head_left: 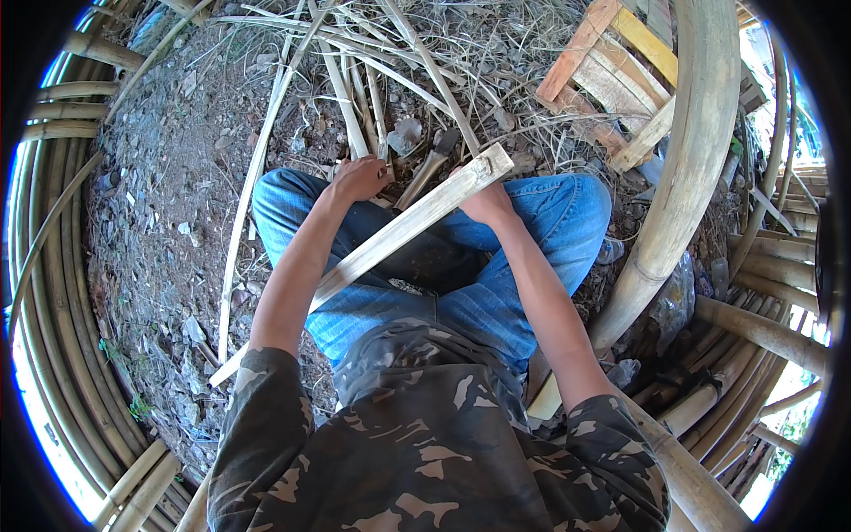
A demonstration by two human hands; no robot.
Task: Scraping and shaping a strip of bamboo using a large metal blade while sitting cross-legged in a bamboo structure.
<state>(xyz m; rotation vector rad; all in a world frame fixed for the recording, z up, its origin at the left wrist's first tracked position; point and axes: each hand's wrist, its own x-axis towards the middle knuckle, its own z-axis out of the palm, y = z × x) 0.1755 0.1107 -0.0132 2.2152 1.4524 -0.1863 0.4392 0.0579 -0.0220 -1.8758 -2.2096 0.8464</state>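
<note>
A long pale split bamboo strip (403, 232) slants across my lap, from beside my left upper arm up to my right knee. Its far end crosses over my right hand (486, 202), which grips it from underneath; most of those fingers are hidden. My left hand (359, 180) is over my left shin with curled fingers, at the near ends of some thin bamboo strips (344, 97). What it pinches, if anything, I cannot make out. Between my hands lies a tool with a wooden handle (431, 167) and a dark end.
Shavings and loose strips (390, 44) litter the stony ground ahead. A wooden frame (612, 80) of orange and yellow slats stands at the far right. A thick bamboo pole (667, 195) curves along my right side. Stacked bamboo poles (66, 293) line the left, and clear plastic (675, 297) lies at right.
</note>
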